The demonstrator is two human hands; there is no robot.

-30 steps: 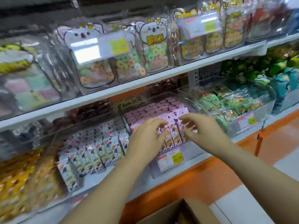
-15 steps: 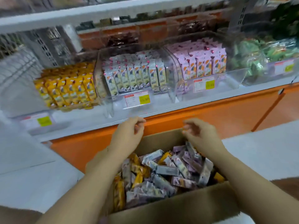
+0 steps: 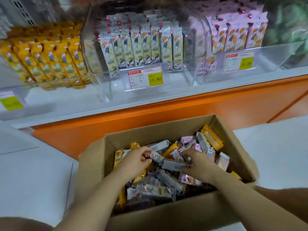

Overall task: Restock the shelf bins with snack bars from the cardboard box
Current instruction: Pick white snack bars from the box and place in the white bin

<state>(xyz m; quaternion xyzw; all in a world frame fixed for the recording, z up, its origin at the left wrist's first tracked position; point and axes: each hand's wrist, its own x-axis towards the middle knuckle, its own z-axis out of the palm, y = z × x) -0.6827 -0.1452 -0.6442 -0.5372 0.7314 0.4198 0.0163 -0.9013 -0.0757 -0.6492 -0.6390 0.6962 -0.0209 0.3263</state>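
An open cardboard box (image 3: 166, 130) sits on the floor below me, filled with several loose snack bars in grey, yellow and pink wrappers. Both hands are inside it. My left hand (image 3: 135, 161) pinches one end of a grey snack bar (image 3: 156, 156). My right hand (image 3: 198, 164) grips another grey snack bar (image 3: 173, 165) lying flat just under the first. On the shelf above stand three clear bins: a yellow-bar bin (image 3: 50, 82), a grey-bar bin (image 3: 145, 77) and a pink-bar bin (image 3: 266, 52), each with upright rows of bars.
An orange shelf base (image 3: 183, 104) runs behind the box. The white floor (image 3: 33, 177) lies on both sides. Price tags (image 3: 145, 77) hang on the bin fronts. Green packets (image 3: 290, 22) fill the far right bin.
My view dropped from the shelf bins to the box. Both hands left the pink-bar bin, came down over the box, and now have hold of grey bars inside it.
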